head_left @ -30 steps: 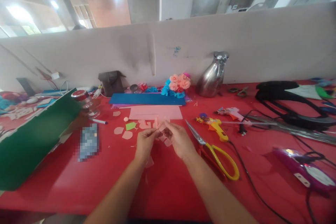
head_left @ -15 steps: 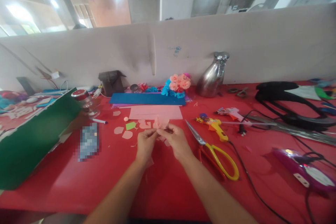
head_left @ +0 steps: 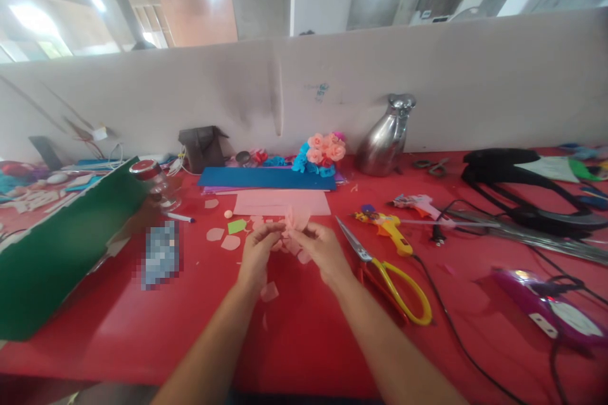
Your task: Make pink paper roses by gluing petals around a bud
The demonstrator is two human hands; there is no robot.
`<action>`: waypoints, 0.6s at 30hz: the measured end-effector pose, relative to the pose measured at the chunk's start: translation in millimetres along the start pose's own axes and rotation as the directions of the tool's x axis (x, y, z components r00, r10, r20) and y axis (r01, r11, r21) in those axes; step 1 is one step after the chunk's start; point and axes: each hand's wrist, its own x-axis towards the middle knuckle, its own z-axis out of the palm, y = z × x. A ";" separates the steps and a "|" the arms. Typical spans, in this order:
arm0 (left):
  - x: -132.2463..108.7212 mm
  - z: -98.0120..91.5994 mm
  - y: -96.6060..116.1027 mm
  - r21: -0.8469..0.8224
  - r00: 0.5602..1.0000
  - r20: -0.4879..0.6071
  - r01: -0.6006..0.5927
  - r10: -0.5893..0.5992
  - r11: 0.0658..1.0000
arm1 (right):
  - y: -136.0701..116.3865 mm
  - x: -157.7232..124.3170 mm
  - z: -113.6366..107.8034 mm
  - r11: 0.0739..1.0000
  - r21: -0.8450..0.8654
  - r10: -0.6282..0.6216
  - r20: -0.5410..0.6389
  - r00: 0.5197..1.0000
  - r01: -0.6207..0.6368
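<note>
Centrally, above the red tabletop [head_left: 304, 342], your left hand [head_left: 259, 256] and right hand [head_left: 327, 254] meet over a gathered piece of pink paper [head_left: 298, 218], each with its grip pinched on it at the fingertips. Just behind it lies a flat pink sheet [head_left: 280, 202]; pink cut-outs [head_left: 230, 243] and a green piece [head_left: 236, 227] lie near your left hand. To your right rest open scissors [head_left: 365, 255] with yellow-and-red handles, beside a yellow glue gun [head_left: 395, 232]. Paper flowers [head_left: 325, 149] and a metal flask [head_left: 384, 136] stand along the pale partition [head_left: 213, 88].
</note>
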 end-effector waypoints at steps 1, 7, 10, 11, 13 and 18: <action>0.0 0.1 0.8 -0.032 1.000 0.013 0.020 -0.019 0.999 | 0.1 -0.1 -0.2 1.000 -0.008 0.007 0.025 1.000 -0.007; 1.8 0.1 2.2 -0.114 0.999 0.018 0.045 -0.043 0.993 | 5.9 2.0 -1.2 0.999 -0.003 0.042 0.134 0.990 -0.042; 3.4 -2.2 3.7 -0.154 0.996 0.046 0.079 -0.073 0.985 | 7.9 4.0 -2.7 0.996 0.041 0.068 0.164 0.984 -0.076; 3.9 -3.2 4.0 -0.165 0.994 0.066 0.102 -0.092 0.981 | 8.0 4.4 -3.1 0.995 0.055 0.071 0.178 0.981 -0.082; 4.9 -5.2 4.2 -0.191 0.986 0.110 0.147 -0.128 0.970 | 7.5 4.6 -3.6 0.993 0.079 0.065 0.218 0.974 -0.084; 7.0 -8.7 2.0 -0.245 0.974 0.158 0.197 -0.161 0.949 | 6.8 4.3 -3.5 0.989 0.104 0.072 0.267 0.961 -0.103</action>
